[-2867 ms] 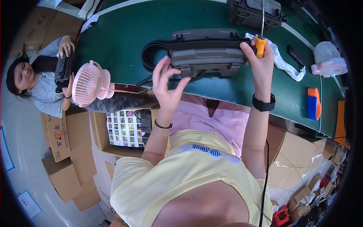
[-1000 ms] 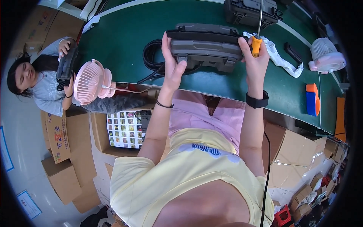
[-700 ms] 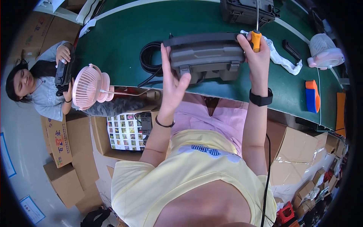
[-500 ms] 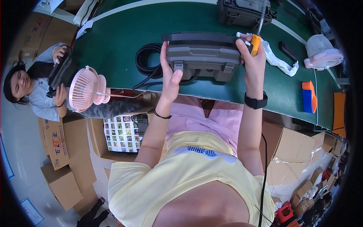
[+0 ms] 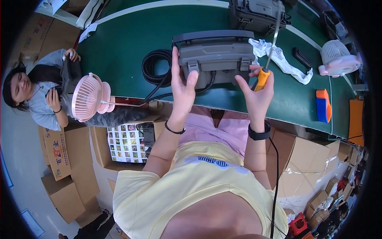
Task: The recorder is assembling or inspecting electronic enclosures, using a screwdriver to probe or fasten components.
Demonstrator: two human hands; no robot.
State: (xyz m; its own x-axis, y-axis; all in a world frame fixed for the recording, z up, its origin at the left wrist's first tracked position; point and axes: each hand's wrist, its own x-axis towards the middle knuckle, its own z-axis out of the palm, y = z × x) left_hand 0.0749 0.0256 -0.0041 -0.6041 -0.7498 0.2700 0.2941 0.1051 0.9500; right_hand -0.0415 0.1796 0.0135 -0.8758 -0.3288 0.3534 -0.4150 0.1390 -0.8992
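A grey plastic case (image 5: 217, 55) with two latches lies on the green table (image 5: 127, 44) in front of me. My left hand (image 5: 182, 85) rests flat against the case's left front corner, fingers stretched upward. My right hand (image 5: 256, 93) is just off the case's right front corner and grips an orange-handled screwdriver (image 5: 262, 77) whose shaft points up. A coiled black cable (image 5: 155, 69) lies left of the case and runs under it.
A second dark case (image 5: 256, 14) stands behind the first. White cloth (image 5: 278, 59), a black part (image 5: 302, 57), a white fan (image 5: 336, 59) and an orange-blue block (image 5: 323, 105) lie to the right. At left a seated person (image 5: 36, 99) holds a dark device beside a pink fan (image 5: 87, 97). Cardboard boxes (image 5: 59, 167) stand below.
The grey case has shifted on the table as I handled it. My right hand has come off its right end and now sits lower with the screwdriver; my left stays on the left corner.
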